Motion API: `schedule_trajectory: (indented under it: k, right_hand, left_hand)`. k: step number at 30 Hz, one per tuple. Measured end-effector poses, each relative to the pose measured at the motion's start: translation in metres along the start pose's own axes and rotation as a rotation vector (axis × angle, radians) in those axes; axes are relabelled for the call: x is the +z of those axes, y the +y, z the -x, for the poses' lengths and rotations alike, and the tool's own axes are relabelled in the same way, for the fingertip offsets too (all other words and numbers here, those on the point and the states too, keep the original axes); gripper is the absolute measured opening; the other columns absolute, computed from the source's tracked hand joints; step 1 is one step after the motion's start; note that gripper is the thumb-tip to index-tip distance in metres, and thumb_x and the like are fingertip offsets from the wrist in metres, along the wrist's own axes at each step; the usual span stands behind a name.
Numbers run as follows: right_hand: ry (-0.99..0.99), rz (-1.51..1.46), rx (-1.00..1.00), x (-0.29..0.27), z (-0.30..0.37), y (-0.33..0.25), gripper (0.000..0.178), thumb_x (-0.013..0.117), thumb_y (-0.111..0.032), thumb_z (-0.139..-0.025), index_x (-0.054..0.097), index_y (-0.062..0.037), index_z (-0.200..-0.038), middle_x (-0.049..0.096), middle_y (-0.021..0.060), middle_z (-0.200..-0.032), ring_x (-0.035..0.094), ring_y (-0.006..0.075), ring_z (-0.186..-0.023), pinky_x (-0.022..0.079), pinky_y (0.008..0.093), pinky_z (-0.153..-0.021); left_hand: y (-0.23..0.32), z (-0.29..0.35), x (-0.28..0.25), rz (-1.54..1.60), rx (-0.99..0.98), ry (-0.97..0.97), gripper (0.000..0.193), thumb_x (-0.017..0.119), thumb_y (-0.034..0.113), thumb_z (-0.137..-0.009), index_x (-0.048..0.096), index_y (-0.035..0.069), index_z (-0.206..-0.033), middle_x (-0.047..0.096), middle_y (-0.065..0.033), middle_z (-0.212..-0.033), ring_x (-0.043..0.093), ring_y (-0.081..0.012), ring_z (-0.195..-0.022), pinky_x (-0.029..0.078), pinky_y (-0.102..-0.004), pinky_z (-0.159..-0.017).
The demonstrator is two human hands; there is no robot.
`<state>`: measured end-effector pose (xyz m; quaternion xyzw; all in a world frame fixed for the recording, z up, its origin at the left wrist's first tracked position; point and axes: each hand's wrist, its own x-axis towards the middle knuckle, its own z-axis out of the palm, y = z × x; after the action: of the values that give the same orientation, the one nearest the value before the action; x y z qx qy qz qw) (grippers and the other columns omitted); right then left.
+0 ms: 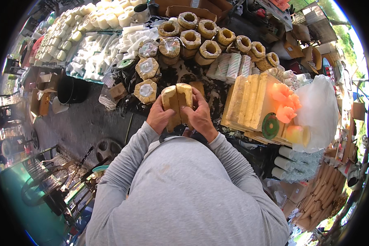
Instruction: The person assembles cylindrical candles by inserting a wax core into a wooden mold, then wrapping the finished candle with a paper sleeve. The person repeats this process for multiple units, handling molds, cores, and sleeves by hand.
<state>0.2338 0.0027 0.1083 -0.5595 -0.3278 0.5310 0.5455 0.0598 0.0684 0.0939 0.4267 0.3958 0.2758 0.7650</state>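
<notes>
In front of my chest are the two halves of a yellowish casting mould, side by side with a narrow dark gap between them. My left hand [160, 116] grips the left mould half [169, 98], thumb against its near face. My right hand [202, 116] is closed round the right mould half [186, 93], its thumb pressed on the inner side. Just beyond my left hand stand hexagonal moulds filled with whitish wax [145, 91]. Farther off are several hollow yellow moulds [210, 50], open at the top.
White pillar candles [110, 19] and slim white candles [95, 55] cover the far left. At right lie yellow slabs [244, 102], orange flower-shaped pieces [284, 100], a green disc [270, 126] and a clear plastic bag [317, 108]. A black bucket [72, 89] stands left.
</notes>
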Motion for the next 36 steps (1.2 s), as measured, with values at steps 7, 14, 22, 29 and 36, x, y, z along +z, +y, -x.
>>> schedule_trajectory:
  k: [7,14,22,29,36]
  right_hand:
    - [-0.082,-0.1,0.083,-0.007,-0.004,0.006,0.07,0.068,-0.003,-0.099,0.039,-0.0024,-0.163,0.063,0.0143,-0.144,0.061,0.0196,-0.128,0.049,0.0315,-0.11]
    - [-0.073,0.02,0.063,-0.003,-0.006,0.013,0.056,0.058,-0.027,-0.113,0.042,-0.0022,-0.161,0.063,0.0114,-0.143,0.059,0.0178,-0.126,0.048,0.0305,-0.108]
    - [-0.042,-0.229,0.193,0.004,-0.01,0.024,0.045,0.047,-0.039,-0.118,0.059,-0.003,-0.142,0.067,0.0044,-0.125,0.06,0.0116,-0.113,0.05,0.0268,-0.098]
    - [-0.018,-0.072,0.247,0.007,-0.012,0.024,0.047,0.044,-0.041,-0.118,0.066,-0.0022,-0.133,0.068,0.0034,-0.124,0.061,0.0113,-0.111,0.05,0.028,-0.099]
    - [-0.12,-0.295,0.268,-0.014,-0.005,0.028,0.045,0.049,-0.035,-0.117,0.064,0.0002,-0.14,0.07,0.0072,-0.132,0.064,0.0135,-0.116,0.051,0.0293,-0.103]
  left_hand:
    - [-0.003,0.003,-0.002,0.41,-0.115,-0.116,0.055,0.063,0.028,-0.107,0.048,0.005,-0.154,0.065,-0.0107,-0.14,0.064,-0.0239,-0.127,0.052,-0.0408,-0.11]
    - [-0.023,-0.002,-0.006,0.573,-0.142,-0.089,0.064,0.043,0.055,-0.114,0.049,0.008,-0.156,0.062,-0.0121,-0.15,0.062,-0.0273,-0.135,0.048,-0.0476,-0.116]
    - [-0.035,-0.002,-0.009,0.653,-0.248,-0.149,0.073,0.049,0.067,-0.107,0.052,0.013,-0.156,0.063,-0.0104,-0.15,0.062,-0.0283,-0.135,0.048,-0.0493,-0.116]
    - [-0.048,-0.005,-0.014,0.738,-0.266,-0.181,0.078,0.05,0.072,-0.104,0.054,0.013,-0.155,0.064,-0.0106,-0.149,0.064,-0.0299,-0.133,0.05,-0.0515,-0.114]
    - [-0.052,-0.003,-0.015,0.778,-0.213,-0.163,0.074,0.054,0.069,-0.104,0.058,0.011,-0.15,0.069,-0.0111,-0.141,0.07,-0.0291,-0.123,0.057,-0.0487,-0.106]
